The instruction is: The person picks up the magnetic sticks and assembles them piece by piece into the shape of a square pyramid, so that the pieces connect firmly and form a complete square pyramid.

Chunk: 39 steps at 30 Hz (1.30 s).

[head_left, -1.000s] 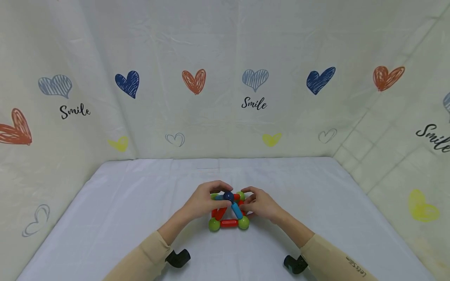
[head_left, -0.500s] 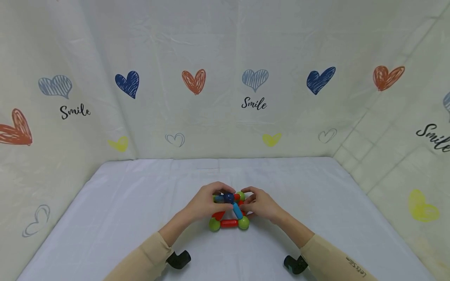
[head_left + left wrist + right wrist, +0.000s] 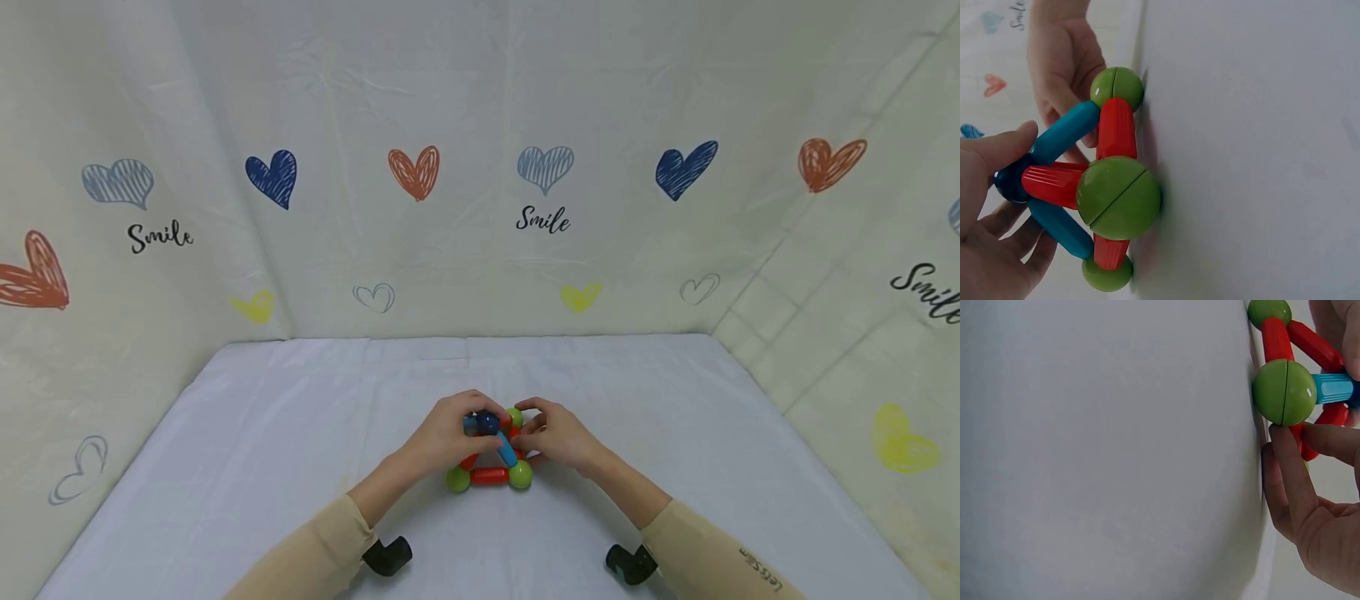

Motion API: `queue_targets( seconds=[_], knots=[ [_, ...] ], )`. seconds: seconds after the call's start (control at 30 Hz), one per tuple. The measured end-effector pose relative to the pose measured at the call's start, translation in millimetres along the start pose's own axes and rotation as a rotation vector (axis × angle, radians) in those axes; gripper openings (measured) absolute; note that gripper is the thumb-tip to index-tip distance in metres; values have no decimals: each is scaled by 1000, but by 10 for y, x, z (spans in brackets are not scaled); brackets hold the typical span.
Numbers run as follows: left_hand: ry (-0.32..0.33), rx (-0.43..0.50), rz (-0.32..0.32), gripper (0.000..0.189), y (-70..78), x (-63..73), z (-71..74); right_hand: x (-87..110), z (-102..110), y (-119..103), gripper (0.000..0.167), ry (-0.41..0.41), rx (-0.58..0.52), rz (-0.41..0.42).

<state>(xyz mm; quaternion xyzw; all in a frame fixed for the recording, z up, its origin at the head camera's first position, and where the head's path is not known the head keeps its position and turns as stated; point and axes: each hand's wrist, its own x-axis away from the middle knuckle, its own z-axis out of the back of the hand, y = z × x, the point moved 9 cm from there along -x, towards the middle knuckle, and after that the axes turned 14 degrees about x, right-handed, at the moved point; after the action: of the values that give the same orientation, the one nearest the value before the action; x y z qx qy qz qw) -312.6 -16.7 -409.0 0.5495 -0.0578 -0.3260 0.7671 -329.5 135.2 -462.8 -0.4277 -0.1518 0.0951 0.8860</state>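
A small pyramid of magnetic sticks and balls stands on the white cloth. A dark blue ball (image 3: pixel 487 422) forms its top, and green balls (image 3: pixel 1119 198) joined by red sticks (image 3: pixel 489 476) make its base. Blue sticks (image 3: pixel 1063 228) and red ones slope up to the top. My left hand (image 3: pixel 442 433) reaches over from the left and holds the dark blue ball between thumb and fingers. On the right side, my right hand (image 3: pixel 562 435) grips a red base stick, fingertips right by a green ball (image 3: pixel 1285 392). The left hand covers the pyramid's back left corner in the head view.
White cloth (image 3: pixel 300 467) covers the table. A pale curtain (image 3: pixel 465 83) printed with hearts and "Smile" hangs behind and along both sides. Black wrist devices (image 3: pixel 387 556) show beneath each beige sleeve.
My left hand has shifted slightly to the right and closer round the top ball, hiding the green ball behind it. The right hand and the pyramid's base stay almost where they were.
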Motion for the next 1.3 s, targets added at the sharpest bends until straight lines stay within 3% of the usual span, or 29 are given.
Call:
queue_targets(
  seconds=[0.37,0.7,0.97,1.3],
  knots=[
    [-131,129,-58,42,-23,65,99,-10,-5,26,56,13,31,-46],
    [-142,119,11,40,-106,68,129,-29,-15,41,56,26,28,-64],
    [-155,100,8,39,-86,59,114,-22,-11,39,55,23,27,-61],
    [-99,84,35,29,-107,32,138,-22,-9,10,51,7,40,-29]
  ],
)
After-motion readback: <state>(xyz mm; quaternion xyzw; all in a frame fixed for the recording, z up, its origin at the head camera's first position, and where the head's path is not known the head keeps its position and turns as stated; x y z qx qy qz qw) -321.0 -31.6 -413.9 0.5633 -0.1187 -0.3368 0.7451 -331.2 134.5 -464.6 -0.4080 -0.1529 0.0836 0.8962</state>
